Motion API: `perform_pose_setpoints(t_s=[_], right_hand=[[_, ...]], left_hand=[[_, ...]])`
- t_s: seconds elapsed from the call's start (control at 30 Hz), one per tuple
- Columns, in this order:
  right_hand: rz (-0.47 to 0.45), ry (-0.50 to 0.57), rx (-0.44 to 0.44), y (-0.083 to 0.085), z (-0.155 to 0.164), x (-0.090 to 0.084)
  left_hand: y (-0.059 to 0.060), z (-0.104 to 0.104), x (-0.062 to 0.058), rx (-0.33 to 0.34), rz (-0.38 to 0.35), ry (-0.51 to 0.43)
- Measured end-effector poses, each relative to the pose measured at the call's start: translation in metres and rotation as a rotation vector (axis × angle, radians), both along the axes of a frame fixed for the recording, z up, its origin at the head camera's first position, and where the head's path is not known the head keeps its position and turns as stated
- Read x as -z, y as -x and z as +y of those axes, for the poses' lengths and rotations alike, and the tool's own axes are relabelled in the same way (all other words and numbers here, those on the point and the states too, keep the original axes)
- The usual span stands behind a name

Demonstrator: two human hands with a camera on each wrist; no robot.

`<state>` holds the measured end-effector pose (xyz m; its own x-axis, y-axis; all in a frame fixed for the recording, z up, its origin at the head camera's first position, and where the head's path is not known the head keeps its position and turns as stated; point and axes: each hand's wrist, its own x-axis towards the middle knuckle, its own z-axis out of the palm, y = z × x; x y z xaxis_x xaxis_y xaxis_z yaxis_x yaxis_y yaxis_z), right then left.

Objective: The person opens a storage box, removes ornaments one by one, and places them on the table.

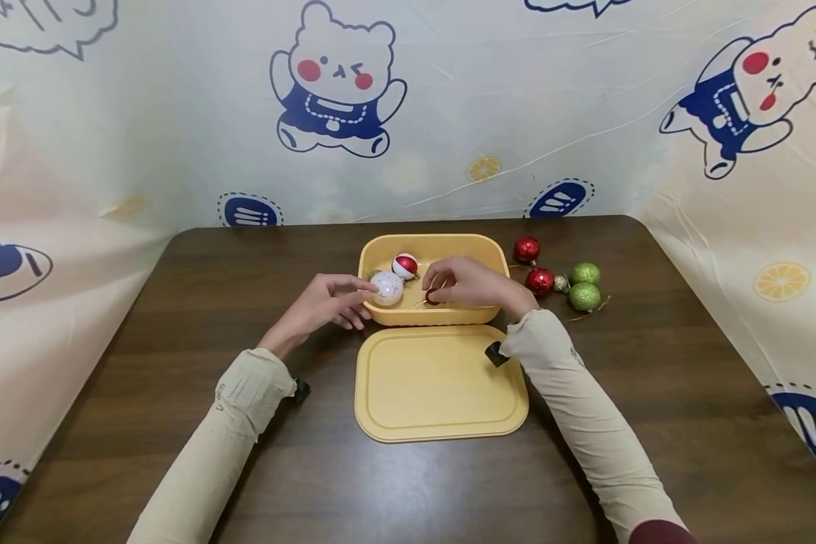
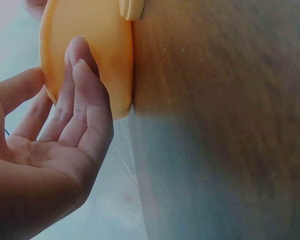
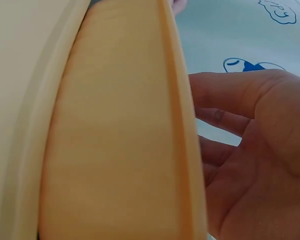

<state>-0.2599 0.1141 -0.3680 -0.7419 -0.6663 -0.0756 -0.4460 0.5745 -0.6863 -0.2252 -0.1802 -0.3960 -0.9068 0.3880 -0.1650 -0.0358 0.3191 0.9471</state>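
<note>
A yellow plastic box [image 1: 476, 243] holds a white speckled Christmas ball [image 1: 386, 289] and a red-and-white one [image 1: 404, 265]. My left hand [image 1: 333, 302] is at the box's left end, its fingers loosely bent. In the left wrist view, the fingertips of the left hand [image 2: 75, 120] lie along the box's outer wall [image 2: 115, 60]. Inside the box, the curled fingers of my right hand [image 1: 465, 281] pinch a dark red ball [image 1: 433, 297] with a gold string. The box wall [image 3: 115, 125] hides those fingertips in the right wrist view.
A flat yellow lid [image 1: 442, 385] lies on the brown table [image 1: 299, 468] in front of the box. Right of the box are two red balls [image 1: 540, 282] and two green glitter balls [image 1: 585, 296]. A printed curtain [image 1: 449, 113] hangs behind the table.
</note>
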Motion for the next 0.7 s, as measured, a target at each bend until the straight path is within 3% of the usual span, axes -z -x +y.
perform_pose_setpoints(t_s=[0.37,0.7], right_hand=[[0.064,0.036,0.060,-0.002,0.021,-0.016],[0.234,0.054,0.247,-0.006,0.056,-0.026]], left_hand=[[-0.002,0.001,-0.001,0.004,0.008,0.000],[-0.002,0.000,-0.002,0.002,0.003,-0.006]])
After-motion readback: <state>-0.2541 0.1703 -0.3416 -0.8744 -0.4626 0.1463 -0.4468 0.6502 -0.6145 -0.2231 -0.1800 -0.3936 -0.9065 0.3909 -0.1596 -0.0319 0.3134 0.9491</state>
